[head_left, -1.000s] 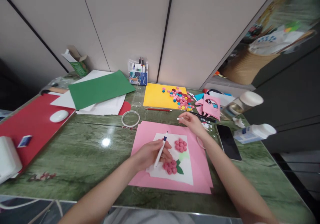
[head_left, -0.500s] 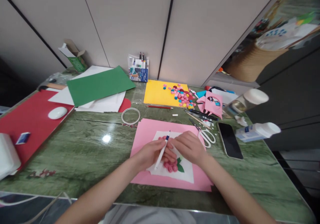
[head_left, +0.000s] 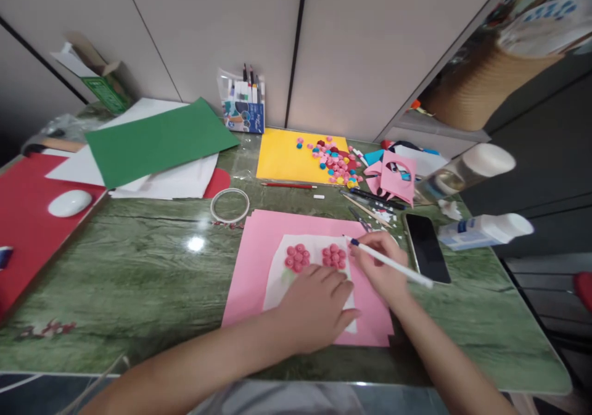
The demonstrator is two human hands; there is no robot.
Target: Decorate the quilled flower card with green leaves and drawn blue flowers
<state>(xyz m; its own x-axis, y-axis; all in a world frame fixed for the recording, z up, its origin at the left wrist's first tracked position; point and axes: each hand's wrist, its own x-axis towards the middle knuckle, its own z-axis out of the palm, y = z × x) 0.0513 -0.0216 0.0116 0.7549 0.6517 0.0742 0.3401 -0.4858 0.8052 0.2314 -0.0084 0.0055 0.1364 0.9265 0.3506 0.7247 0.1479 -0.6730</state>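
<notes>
My right hand (head_left: 385, 273) grips a white marker (head_left: 398, 265) with a dark blue band near its thin tip. That tip points left, close to the upper right corner of a white paper sheet (head_left: 274, 288). Lying flat over the sheet's lower part is my left hand (head_left: 313, 310), its fingers stretched out. Two flowers of rolled pink paper, a left one (head_left: 297, 258) and a right one (head_left: 333, 256), sit on the sheet above my left hand. Pale green shows beside the left flower. Under the sheet lies pink paper (head_left: 245, 267). Scissors are partly hidden behind my right hand.
Yellow paper (head_left: 277, 156) at the back bears many small paper rolls (head_left: 337, 165). A phone (head_left: 426, 248) and a white bottle (head_left: 485, 231) lie on the right. A tape roll (head_left: 230, 206), green paper (head_left: 161, 143) and red board (head_left: 28, 217) are leftward.
The marker has passed from my left hand to my right, which has moved to the sheet's upper right. My left hand has come down flat on the sheet. The view has shifted.
</notes>
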